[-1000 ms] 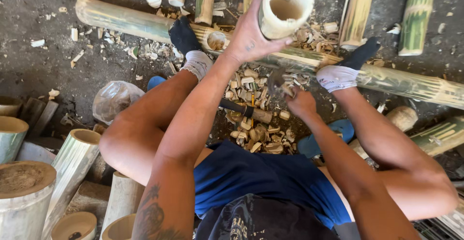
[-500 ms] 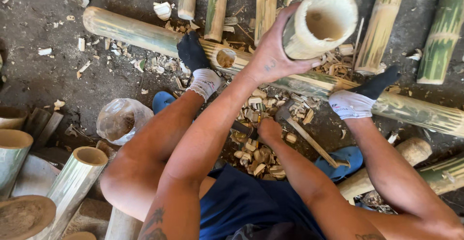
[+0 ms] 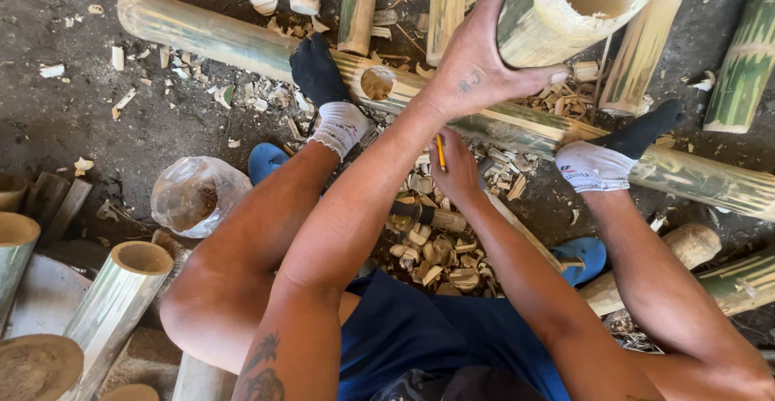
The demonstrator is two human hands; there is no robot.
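Note:
My left hand grips a short hollow bamboo tube, raised at the top right with its open end facing me. My right hand is lower, at the centre, with its fingers closed on a thin yellow pencil. Beneath it lies a heap of bamboo chips with a wooden tool handle on top. My two socked feet rest on a long bamboo pole lying across the ground, which has a round hole cut in it.
Several cut bamboo lengths lie beyond the pole at the top. More hollow bamboo sections stand at the lower left. A clear plastic bag sits by my left knee. Blue sandals lie near my legs on dark, chip-strewn ground.
My left hand has brought the bamboo tube up and to the right, nearer the camera. My right hand has risen from the chips and tool and now shows a pencil.

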